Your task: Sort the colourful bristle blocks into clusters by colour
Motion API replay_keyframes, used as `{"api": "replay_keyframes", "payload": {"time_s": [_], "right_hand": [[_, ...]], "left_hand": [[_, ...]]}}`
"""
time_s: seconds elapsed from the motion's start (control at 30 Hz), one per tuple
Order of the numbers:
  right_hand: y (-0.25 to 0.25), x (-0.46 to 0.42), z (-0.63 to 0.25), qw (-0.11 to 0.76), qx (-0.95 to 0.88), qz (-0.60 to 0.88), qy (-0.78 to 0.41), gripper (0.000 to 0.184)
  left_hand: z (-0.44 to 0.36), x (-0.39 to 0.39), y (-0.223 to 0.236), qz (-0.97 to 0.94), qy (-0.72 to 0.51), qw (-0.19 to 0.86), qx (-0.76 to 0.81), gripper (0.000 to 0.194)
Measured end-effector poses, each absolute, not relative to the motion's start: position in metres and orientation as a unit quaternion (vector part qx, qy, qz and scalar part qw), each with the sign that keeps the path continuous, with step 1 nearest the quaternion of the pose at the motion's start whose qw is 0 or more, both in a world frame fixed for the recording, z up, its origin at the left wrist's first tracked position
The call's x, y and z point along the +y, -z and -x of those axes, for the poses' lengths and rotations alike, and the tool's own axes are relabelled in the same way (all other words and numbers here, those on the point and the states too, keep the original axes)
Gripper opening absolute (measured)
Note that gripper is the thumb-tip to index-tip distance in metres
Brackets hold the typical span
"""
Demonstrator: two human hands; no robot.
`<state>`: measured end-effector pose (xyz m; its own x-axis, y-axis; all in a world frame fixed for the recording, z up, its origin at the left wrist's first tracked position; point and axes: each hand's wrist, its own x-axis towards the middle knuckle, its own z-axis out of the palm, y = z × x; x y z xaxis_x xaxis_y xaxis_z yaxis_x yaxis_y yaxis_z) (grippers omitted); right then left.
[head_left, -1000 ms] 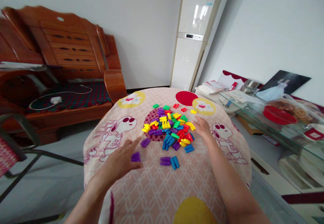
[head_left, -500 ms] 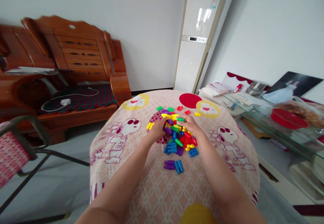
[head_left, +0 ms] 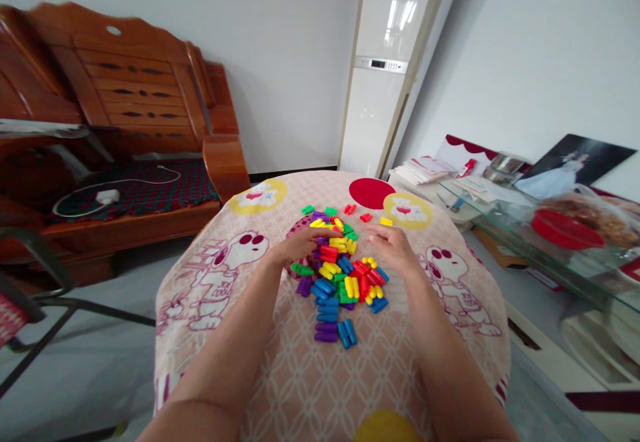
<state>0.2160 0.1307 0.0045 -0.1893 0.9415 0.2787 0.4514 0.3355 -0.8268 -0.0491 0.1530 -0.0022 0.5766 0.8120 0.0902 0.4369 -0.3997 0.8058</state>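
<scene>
A pile of small plastic toy pieces, each like two joined tubes, lies mid-table in red, yellow, green, blue and purple. My left hand (head_left: 299,245) reaches over the pile's left side, fingers stretched to the right above yellow and purple pieces; I see nothing held in it. On the other side, my right hand (head_left: 394,247) is just right of the pile, fingers pointing left and partly bent, with no piece visible in it. Between the hands lie a red piece (head_left: 329,253) and yellow pieces. Closer to me sit a purple piece (head_left: 326,333) and a blue piece (head_left: 347,333).
The round table has a patterned cloth (head_left: 300,382) with cartoon dogs. A wooden bench (head_left: 125,89) stands back left, a metal-framed chair (head_left: 45,269) at left. A tall white air conditioner (head_left: 373,109) is behind. At right, a glass shelf (head_left: 515,229) bears a red bowl (head_left: 565,230).
Both hands have drawn apart, the right one off the pile to the right. The pile is more spread out, with pieces shifted toward me. The view has turned slightly.
</scene>
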Motion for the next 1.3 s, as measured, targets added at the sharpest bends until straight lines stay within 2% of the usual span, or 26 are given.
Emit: {"api": "replay_keyframes", "payload": {"time_s": [0.1, 0.2, 0.33, 0.43, 0.5, 0.63, 0.8, 1.07, 1.3], "right_hand": [[0.014, 0.142, -0.236, 0.377, -0.674, 0.57, -0.281, 0.035], [0.029, 0.144, -0.238, 0.344, -0.627, 0.585, -0.381, 0.038], [0.041, 0.143, -0.23, 0.353, -0.607, 0.538, -0.466, 0.041], [0.047, 0.146, -0.23, 0.392, -0.584, 0.572, -0.422, 0.042], [0.051, 0.151, -0.236, 0.43, -0.572, 0.611, -0.339, 0.043], [0.055, 0.171, -0.257, 0.464, -0.57, 0.655, -0.173, 0.046], [0.051, 0.216, -0.27, 0.403, -0.587, 0.696, -0.094, 0.048], [0.045, 0.277, -0.228, 0.354, -0.668, 0.623, -0.199, 0.048], [0.044, 0.285, -0.178, 0.315, -0.773, 0.466, -0.292, 0.032]], "left_hand": [[0.052, 0.151, 0.001, -0.794, -0.251, 0.378, 0.405, 0.05], [0.051, 0.153, -0.002, -0.789, -0.255, 0.337, 0.447, 0.037], [0.042, 0.161, -0.004, -0.732, -0.298, 0.232, 0.566, 0.032], [0.041, 0.169, 0.002, -0.694, -0.361, 0.126, 0.61, 0.034], [0.047, 0.175, 0.012, -0.684, -0.39, 0.088, 0.61, 0.039], [0.063, 0.187, 0.038, -0.651, -0.389, 0.13, 0.639, 0.049], [0.073, 0.195, 0.057, -0.628, -0.396, 0.199, 0.64, 0.048], [0.071, 0.19, 0.052, -0.623, -0.367, 0.207, 0.659, 0.05], [0.074, 0.186, 0.05, -0.625, -0.363, 0.211, 0.658, 0.052]]}}
